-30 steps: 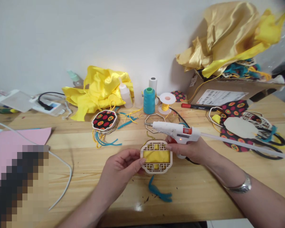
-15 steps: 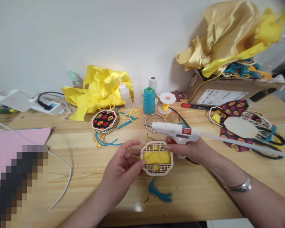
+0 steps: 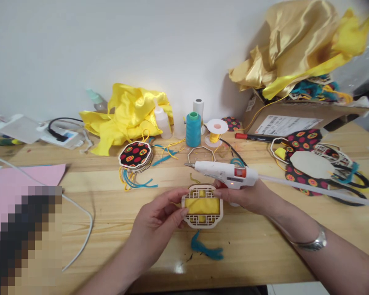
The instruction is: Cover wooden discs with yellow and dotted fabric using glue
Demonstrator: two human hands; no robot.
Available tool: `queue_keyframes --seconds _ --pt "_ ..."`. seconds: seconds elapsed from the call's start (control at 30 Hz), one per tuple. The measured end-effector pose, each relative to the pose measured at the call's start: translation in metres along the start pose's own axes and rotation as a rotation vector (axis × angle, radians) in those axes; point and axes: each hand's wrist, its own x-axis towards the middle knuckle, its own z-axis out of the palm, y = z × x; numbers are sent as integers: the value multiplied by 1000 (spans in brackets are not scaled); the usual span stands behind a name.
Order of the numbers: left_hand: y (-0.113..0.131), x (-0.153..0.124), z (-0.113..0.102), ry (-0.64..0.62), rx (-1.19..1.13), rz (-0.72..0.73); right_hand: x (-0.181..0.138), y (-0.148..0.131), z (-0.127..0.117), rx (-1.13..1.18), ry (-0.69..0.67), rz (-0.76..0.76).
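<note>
My left hand (image 3: 162, 213) pinches the left edge of a lattice-cut wooden frame (image 3: 215, 223) backed with yellow fabric (image 3: 202, 206). With a silver bangle on the wrist, my right hand (image 3: 244, 194) grips a white hot glue gun (image 3: 217, 170). Its nozzle points left, its small light glows orange, and a long glue stick (image 3: 295, 184) sticks out of its back. The right thumb also touches the frame's upper right corner. A teal tassel (image 3: 206, 248) hangs below the frame onto the table, and a short yellow cord (image 3: 194, 179) shows above it.
A stack of floral-patterned pieces (image 3: 135, 155) lies left of centre, near crumpled yellow satin (image 3: 126, 110). Teal thread (image 3: 193, 130), a yellow cord spool (image 3: 215, 133) and a squeeze bottle (image 3: 162, 123) stand behind. At right are a cardboard box (image 3: 252, 110) and more floral pieces (image 3: 304, 186).
The glue gun has tilted and dropped slightly, its nozzle shifting a little left. My left fingers have closed onto the frame's upper left edge, and the frame has moved slightly.
</note>
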Motion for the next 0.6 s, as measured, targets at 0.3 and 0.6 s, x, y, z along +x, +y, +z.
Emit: queue_keyframes --seconds 0.3,0.6 --pt "-1 3 -2 -30 -59 -113 2 -3 3 37 51 86" --pt "-2 2 -2 7 -49 -79 6 6 -1 -13 26 124"
